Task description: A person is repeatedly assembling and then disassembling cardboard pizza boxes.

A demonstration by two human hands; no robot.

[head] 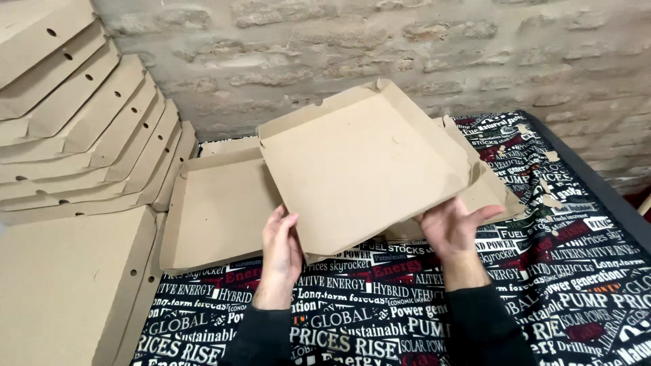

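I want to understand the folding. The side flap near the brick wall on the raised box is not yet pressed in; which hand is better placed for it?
Probably the right hand: it holds the cardboard box nearer that flap; the left hand supports the opposite edge.

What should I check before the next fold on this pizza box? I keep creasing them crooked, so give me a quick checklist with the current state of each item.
1. Both hands on the box: ok. Left hand and right hand support the cardboard box blank at its near edge.
2. Blank lifted off the cloth: ok, tilted up toward the wall.
3. Far side walls raised: ok at the far corner; near edge cannot tell.
4. Surface free underneath: not ok, a tray-shaped box half lies partly under it.
5. Torn scraps away from the work: ok, off to the right on the printed cloth.
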